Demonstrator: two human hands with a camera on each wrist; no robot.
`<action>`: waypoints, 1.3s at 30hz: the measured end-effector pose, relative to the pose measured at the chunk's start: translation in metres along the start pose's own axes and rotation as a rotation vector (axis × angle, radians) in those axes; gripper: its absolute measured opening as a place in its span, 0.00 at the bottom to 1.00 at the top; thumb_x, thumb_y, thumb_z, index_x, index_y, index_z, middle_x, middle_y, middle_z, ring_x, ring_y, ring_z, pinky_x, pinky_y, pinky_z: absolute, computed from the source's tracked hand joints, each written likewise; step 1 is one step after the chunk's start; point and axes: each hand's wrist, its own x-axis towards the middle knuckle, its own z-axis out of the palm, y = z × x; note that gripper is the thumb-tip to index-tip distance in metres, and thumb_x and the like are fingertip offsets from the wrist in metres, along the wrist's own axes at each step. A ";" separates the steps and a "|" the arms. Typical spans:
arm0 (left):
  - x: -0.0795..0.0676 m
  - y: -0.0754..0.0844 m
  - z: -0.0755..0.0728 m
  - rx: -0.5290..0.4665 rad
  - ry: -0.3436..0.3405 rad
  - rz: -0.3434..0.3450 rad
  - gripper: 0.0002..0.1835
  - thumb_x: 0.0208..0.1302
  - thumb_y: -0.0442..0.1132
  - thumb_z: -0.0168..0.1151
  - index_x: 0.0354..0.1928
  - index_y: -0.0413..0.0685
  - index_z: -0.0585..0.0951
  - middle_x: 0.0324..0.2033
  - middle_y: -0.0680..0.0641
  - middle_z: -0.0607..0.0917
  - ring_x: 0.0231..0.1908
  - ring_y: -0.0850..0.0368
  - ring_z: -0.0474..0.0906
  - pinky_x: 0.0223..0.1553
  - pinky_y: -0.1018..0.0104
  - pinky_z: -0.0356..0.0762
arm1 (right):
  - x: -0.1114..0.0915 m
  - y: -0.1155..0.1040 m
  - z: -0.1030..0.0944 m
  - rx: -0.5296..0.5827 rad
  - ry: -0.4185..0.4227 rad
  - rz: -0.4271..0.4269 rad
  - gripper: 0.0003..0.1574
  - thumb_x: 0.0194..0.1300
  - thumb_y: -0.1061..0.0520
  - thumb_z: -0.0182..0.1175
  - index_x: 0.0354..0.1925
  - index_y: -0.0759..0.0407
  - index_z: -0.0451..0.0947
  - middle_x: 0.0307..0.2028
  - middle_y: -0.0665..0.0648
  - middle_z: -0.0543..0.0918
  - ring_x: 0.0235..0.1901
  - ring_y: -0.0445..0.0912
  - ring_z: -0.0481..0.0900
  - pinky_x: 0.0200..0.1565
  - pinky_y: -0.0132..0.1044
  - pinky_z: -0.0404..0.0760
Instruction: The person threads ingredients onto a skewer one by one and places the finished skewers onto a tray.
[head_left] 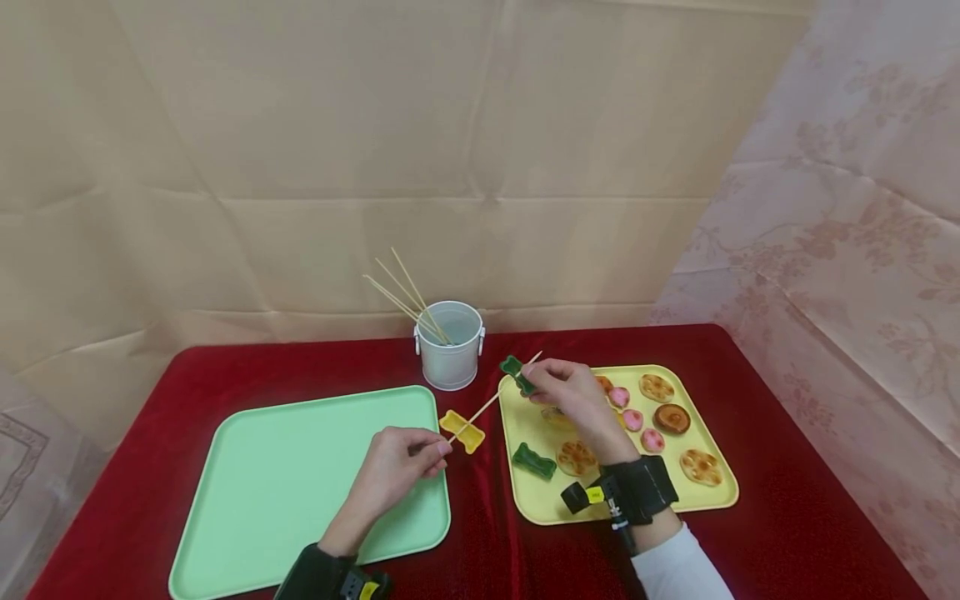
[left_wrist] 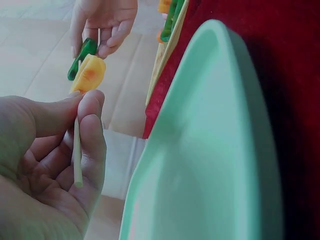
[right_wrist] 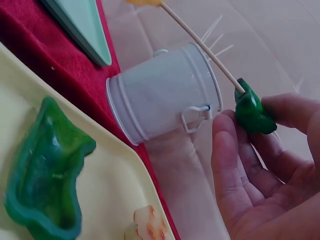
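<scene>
My left hand [head_left: 401,467] pinches a thin wooden skewer [head_left: 489,402] near its lower end, over the right edge of the green tray. A yellow pepper piece [head_left: 462,431] is threaded on the skewer just beyond those fingertips. Farther up, my right hand [head_left: 573,396] holds a green pepper piece [head_left: 517,375] between thumb and fingers near the skewer's other end. In the right wrist view the skewer runs into this green pepper piece [right_wrist: 252,112]. The left wrist view shows the skewer's blunt end [left_wrist: 78,170] sticking out below the left fingers.
A light green tray [head_left: 300,483] lies at the left. On the yellow tray [head_left: 540,508] at the right are another green pepper piece [head_left: 534,461], browned lotus-like slices [head_left: 701,467], pink pieces [head_left: 652,440] and a mushroom cap [head_left: 671,418]. Behind stands a white bucket [head_left: 450,362] with several skewers [head_left: 405,287].
</scene>
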 end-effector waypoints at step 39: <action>0.007 0.003 0.014 -0.031 0.001 -0.035 0.10 0.61 0.41 0.66 0.37 0.41 0.87 0.21 0.54 0.84 0.22 0.60 0.79 0.26 0.70 0.78 | -0.011 -0.005 0.022 -0.211 -0.220 -0.068 0.19 0.66 0.47 0.61 0.41 0.62 0.85 0.34 0.56 0.84 0.35 0.48 0.82 0.42 0.40 0.81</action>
